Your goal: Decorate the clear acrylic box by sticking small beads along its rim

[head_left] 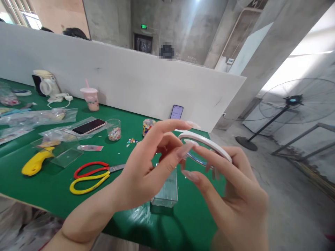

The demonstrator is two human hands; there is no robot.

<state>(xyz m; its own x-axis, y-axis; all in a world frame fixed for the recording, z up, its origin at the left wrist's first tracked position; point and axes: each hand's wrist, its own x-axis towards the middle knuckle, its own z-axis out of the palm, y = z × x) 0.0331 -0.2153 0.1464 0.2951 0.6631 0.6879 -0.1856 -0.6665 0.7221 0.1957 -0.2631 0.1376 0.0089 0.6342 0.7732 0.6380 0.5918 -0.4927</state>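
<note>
A white roll of thin tape (206, 143) is held up in front of me over the right end of the green table (52, 190). My right hand (235, 195) grips the roll from below, its fingers curled round the ring. My left hand (154, 167) reaches in from the left, thumb and forefinger pinched at the roll's near edge. Under my hands a clear plastic box (166, 193) stands on the table.
Red and yellow scissors (90, 176), a yellow cutter (35, 164), a clear lid (64, 153), a black phone (89, 126) on plastic bags, a glass of beads (114, 129), a bead jar (148, 126) and a pink cup (90, 98) lie about. A white partition (131, 80) backs the table; a fan (293, 101) stands right.
</note>
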